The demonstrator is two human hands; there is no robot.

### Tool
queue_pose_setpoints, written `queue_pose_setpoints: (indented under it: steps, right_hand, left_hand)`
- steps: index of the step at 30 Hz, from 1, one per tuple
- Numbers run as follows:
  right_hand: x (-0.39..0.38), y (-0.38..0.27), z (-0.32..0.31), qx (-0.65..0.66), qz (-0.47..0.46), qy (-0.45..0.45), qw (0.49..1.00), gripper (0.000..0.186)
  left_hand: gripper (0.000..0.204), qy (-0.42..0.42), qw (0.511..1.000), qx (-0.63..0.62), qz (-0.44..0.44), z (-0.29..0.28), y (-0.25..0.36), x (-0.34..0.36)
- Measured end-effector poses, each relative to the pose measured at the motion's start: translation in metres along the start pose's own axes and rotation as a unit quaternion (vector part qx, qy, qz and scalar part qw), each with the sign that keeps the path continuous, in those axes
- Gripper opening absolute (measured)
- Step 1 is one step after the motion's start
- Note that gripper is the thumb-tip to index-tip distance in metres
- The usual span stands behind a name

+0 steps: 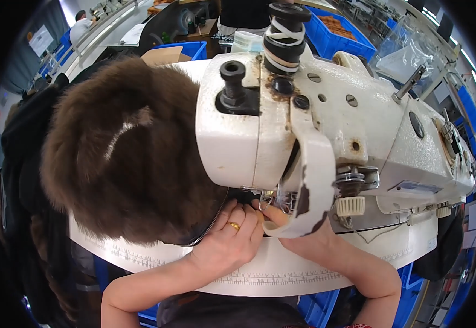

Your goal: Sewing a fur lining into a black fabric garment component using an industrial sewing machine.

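A white sewing machine [282,142] with rust stains and chipped paint stands over the work table. To its left bulges a brown fur garment [123,147], with a metal zipper [212,225] along its dark lower edge. My left hand [230,238], a gold ring on one finger, is closed on the garment's dark cloth beside the needle area. From the other side my right hand [309,240] reaches in, its fingers closed at the same dark cloth. The machine's white curved guard covers part of that hand, and the exact grip of its fingertips is hidden.
The pale table [303,276] has a printed ruler along its curved front edge. Behind the machine, a blue crate [339,33] holds brown pieces. Dark garments [30,142] hang at left. A person [81,27] sits at the far left, and a cardboard box [167,55] stands behind the fur.
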State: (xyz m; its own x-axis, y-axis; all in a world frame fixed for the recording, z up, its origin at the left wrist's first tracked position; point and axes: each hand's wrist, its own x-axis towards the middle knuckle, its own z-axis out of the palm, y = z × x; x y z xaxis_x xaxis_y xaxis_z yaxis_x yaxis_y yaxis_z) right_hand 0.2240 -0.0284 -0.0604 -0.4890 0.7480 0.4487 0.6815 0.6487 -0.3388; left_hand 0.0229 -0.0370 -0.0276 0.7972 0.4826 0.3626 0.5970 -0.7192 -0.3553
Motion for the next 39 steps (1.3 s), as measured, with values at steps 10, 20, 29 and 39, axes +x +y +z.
queue_pose_setpoints:
  steps: [10,20,29,39]
  right_hand:
    - [0.011,0.012,0.006,0.045,0.035,-0.028,0.998,0.023]
    - [0.024,0.01,0.0,0.118,0.023,0.009,0.993,0.016]
    - [0.023,0.009,-0.002,0.082,0.006,0.002,0.997,0.017]
    - [0.023,0.01,0.009,0.049,-0.012,0.031,0.998,0.015]
  left_hand:
    - [0.039,0.036,0.991,-0.095,-0.089,0.001,0.001,0.003]
    - [0.026,-0.01,0.974,-0.132,-0.183,-0.027,-0.019,0.003]
    - [0.013,-0.007,0.968,-0.154,-0.196,-0.027,-0.022,-0.003]
    - [0.009,-0.018,0.977,-0.145,-0.157,-0.02,-0.028,-0.005]
